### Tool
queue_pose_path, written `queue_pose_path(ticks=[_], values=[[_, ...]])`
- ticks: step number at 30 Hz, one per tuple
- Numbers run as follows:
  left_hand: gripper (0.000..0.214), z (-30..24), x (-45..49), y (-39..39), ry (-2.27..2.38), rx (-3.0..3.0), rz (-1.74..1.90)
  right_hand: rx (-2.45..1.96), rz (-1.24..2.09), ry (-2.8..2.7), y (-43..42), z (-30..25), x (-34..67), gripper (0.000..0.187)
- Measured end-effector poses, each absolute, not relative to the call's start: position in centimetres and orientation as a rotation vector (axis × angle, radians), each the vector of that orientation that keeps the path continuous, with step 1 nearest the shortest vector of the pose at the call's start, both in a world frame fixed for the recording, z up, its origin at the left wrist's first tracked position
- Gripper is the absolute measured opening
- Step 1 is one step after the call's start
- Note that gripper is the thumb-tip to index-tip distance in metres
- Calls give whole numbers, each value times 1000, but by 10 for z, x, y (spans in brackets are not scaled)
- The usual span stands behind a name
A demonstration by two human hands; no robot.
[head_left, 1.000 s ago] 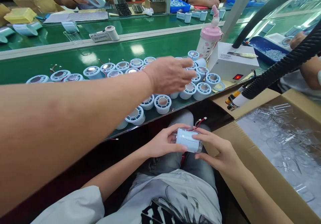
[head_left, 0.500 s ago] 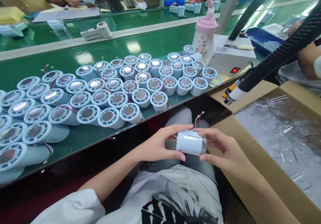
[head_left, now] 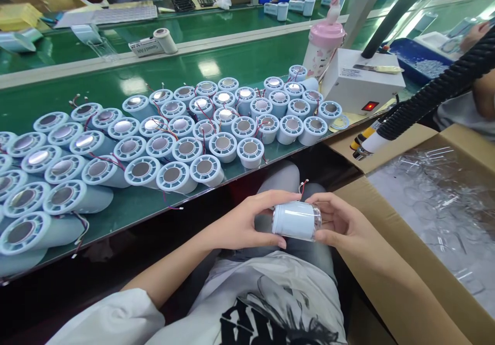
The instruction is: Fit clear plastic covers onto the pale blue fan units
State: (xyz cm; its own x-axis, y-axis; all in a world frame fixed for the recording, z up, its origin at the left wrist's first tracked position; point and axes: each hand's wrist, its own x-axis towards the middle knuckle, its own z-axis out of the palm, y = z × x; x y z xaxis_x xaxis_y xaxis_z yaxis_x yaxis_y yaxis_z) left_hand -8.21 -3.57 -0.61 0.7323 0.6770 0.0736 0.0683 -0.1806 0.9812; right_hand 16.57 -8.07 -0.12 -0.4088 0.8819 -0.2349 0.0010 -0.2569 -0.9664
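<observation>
Over my lap I hold a pale blue cylinder (head_left: 292, 219) lying sideways, with a clear cap (head_left: 316, 223) on its right end and thin red and white wires at the top. My left hand (head_left: 247, 221) grips its left end between thumb and fingers. My right hand (head_left: 340, 226) is closed round the capped end. Several more pale blue cylinders (head_left: 185, 149) with ring-shaped tops and red wires stand and lie on the green belt (head_left: 240, 69) in front of me.
A cardboard box (head_left: 390, 262) of clear plastic caps (head_left: 444, 195) sits at my right. A white control box (head_left: 361, 84), a pink bottle (head_left: 324, 40) and a black ribbed hose (head_left: 436, 95) stand at the belt's right end. Other people's hands work across the belt and at far right.
Another person's arm that reached across the cylinders a second ago has withdrawn. The clear cap now sits further onto the cylinder's right end, and my hands have closed in around it.
</observation>
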Motion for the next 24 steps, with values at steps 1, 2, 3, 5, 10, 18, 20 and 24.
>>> queue_pose_path(ticks=[1,2,3,5,10,18,20,24], values=[[76,-6,-82,-36,601,1687,606,-1135,1758,-1309,-80,-1,165,40],[76,-6,-83,-36,603,1688,606,-1141,1780,-1277,-80,-1,164,39],[76,-6,-83,-36,604,1688,606,-1143,1801,-1241,-79,-1,163,39],[76,-7,-84,-36,604,1691,607,-1141,1832,-1174,-78,-1,160,39],[74,-7,-84,-37,586,1700,619,-1149,1879,-1053,-76,-3,156,40],[73,-7,-84,-38,601,1710,621,-1262,1967,-923,-78,-10,150,48],[73,-8,-84,-38,587,1723,631,-1263,1988,-889,-78,-10,146,49],[74,-10,-84,-37,545,1729,670,-1244,2076,-811,-78,-10,142,51]])
